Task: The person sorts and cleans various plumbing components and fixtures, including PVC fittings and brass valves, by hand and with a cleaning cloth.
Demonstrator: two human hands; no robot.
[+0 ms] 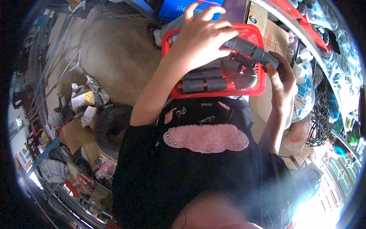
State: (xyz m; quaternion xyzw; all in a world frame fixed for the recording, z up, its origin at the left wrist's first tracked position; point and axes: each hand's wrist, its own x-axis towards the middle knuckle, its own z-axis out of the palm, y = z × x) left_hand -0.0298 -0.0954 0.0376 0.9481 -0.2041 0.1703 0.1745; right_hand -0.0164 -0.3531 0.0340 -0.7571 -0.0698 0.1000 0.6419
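A dark grey plastic pipe piece (244, 46), made of joined sections, slants above a red plastic basket (262, 86). My left hand (204, 40) grips its left end between thumb and fingers, with some fingers raised and spread. At the other end, my right hand (282, 78) is closed around the pipe piece, thumb on the near side. Below lie several more grey pipe pieces (193, 85) in the basket, including a rounded elbow-like fitting (246, 79). The basket is just beyond my black shirt (198, 171), which has a pink fluffy patch.
Behind the basket stands a blue box (175, 9). Cardboard boxes (280, 42) are at the right, beside red baskets (314, 34) and bagged goods. On the left, crumpled paper (84, 97) and a black coil (110, 128) lie on the concrete floor (110, 57).
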